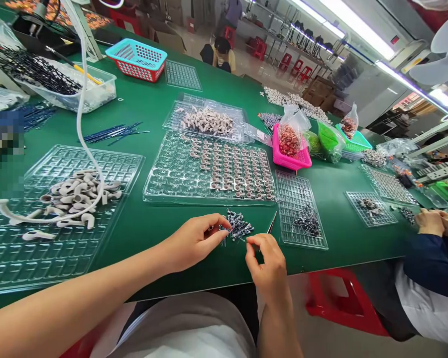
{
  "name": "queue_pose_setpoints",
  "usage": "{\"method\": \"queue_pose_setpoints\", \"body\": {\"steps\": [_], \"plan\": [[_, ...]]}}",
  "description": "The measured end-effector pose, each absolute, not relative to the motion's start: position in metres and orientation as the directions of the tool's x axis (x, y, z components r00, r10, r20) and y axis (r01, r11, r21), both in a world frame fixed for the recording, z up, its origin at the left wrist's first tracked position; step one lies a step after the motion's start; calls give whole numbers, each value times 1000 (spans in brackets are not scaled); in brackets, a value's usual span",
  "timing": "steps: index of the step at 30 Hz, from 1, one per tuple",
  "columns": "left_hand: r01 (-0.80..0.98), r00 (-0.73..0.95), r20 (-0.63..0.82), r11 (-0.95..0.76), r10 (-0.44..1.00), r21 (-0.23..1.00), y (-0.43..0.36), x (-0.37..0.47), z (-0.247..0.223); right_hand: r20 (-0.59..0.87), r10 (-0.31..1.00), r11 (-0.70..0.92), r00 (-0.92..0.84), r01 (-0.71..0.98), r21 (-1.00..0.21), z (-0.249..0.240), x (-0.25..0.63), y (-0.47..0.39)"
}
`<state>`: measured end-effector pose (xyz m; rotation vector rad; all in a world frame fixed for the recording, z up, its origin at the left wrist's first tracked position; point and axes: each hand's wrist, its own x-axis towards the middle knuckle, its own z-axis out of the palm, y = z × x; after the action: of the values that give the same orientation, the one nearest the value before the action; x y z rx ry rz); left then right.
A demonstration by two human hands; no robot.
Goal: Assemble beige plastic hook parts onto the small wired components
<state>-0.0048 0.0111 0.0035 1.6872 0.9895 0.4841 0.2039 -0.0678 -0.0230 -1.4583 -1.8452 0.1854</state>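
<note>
Where green table (153,233) nears its edge, left hand (194,241) pinching small parts (237,227), right hand (267,263) holding tweezers (272,223).

I see a long green table (160,107) running through a workshop. Red stools (349,303) stand on the pale floor (246,62), metal shelving (283,30) lines the far wall, and bright strip lights (358,30) run overhead.

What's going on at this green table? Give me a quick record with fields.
left hand: fingertips on a small pile of dark wired components
right hand: pinching at the pile's edge, tweezers alongside
ahead: clear blister tray partly filled with small round parts
left side: grey earpiece shells heaped on a tray
right side: pink basket, co-worker's hands
surface: green table
</note>
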Motion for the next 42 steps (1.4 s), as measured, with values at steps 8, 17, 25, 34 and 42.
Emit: {"method": "queue_pose_setpoints", "body": {"steps": [8,17,25,34,42], "plan": [[363,560,-137,-93,817,927,12,-5,5,518,852,399,-72,729,-556,-19,202,-70],[405,656,-32,-315,754,858,10,-8,-1,333,919,384,-213,682,-622,-17,200,-72],[515,768,-2,-616,640,596,3,-5,-15,363,921,366,-143,636,-679,-16,198,-73],[418,625,-108,-215,773,883,14,-11,8,509,861,428,10,526,-735,-19,196,-77],[304,762,-271,44,588,951,19,-13,17,630,768,593,-118,501,-630,-29,183,-73]]}}
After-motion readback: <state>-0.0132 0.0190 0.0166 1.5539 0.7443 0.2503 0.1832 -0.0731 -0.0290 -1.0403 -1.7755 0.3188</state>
